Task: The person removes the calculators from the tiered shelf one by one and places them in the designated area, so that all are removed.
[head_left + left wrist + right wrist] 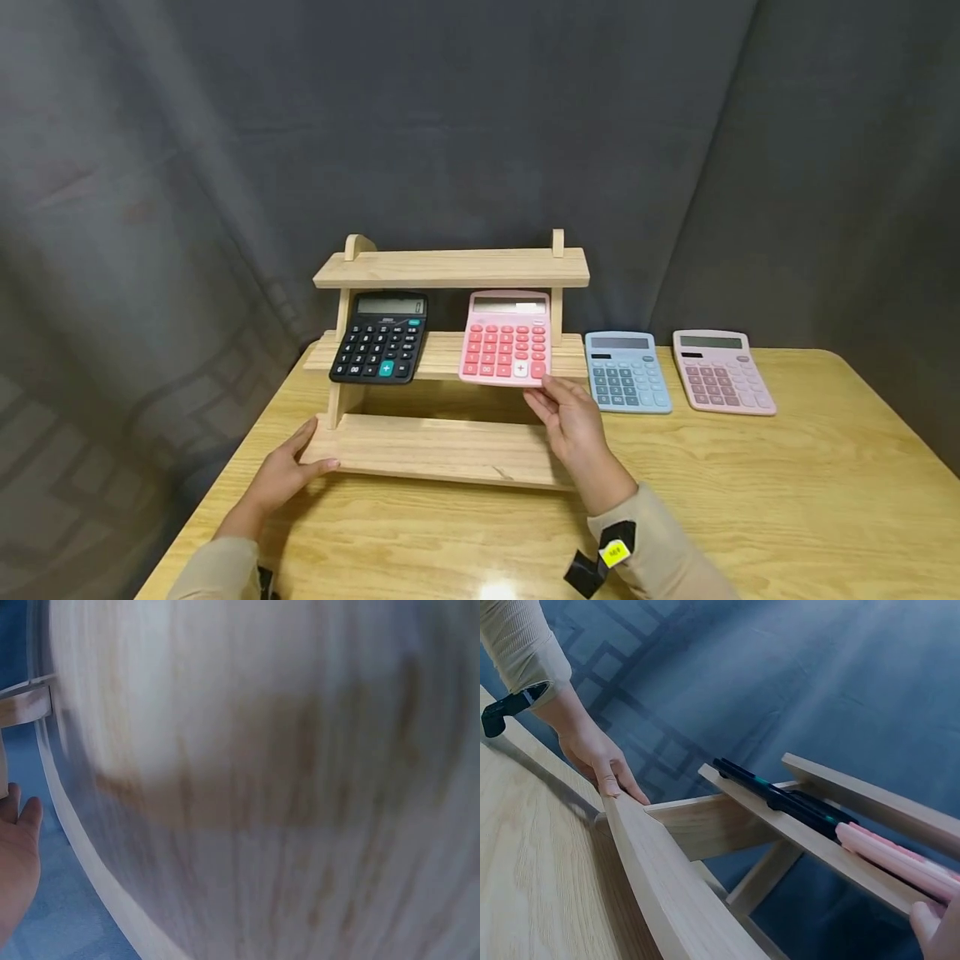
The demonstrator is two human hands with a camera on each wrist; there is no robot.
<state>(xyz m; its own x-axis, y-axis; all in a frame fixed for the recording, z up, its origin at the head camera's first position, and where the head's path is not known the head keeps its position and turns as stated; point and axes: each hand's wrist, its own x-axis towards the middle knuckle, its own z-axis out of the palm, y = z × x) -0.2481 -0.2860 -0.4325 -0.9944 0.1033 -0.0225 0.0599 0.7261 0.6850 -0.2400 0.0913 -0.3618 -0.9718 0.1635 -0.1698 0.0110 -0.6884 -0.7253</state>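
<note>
On the middle shelf of a three-tiered wooden stand, as seen from the head, two calculators are held at a slant, well apart. At the left, the black calculator is placed, with a zero shown on its display; at the right, the bright pink calculator is touched at its lower right corner by the right hand. Those fingers are bent and kept close together, but whether the corner is pinched cannot be told. The left end of the bottom shelf is touched by the left hand, its thumb spread away from the fingers and laid at the front edge. Right of the stand, a blue calculator and a pale pink calculator are set side by side on the table. A dark curtain is hung behind.

From the left wrist, most of the view is filled by a blurred wooden surface. Part of a hand is caught at the left edge; whose side it is cannot be told.

From the right wrist, the two calculators are seen nearly edge-on along the middle shelf, the black one farther off. The left hand's thumb is rested on the bottom board's corner, and a fingertip of the right hand is seen at the shelf's edge, beside the pink one.
</note>
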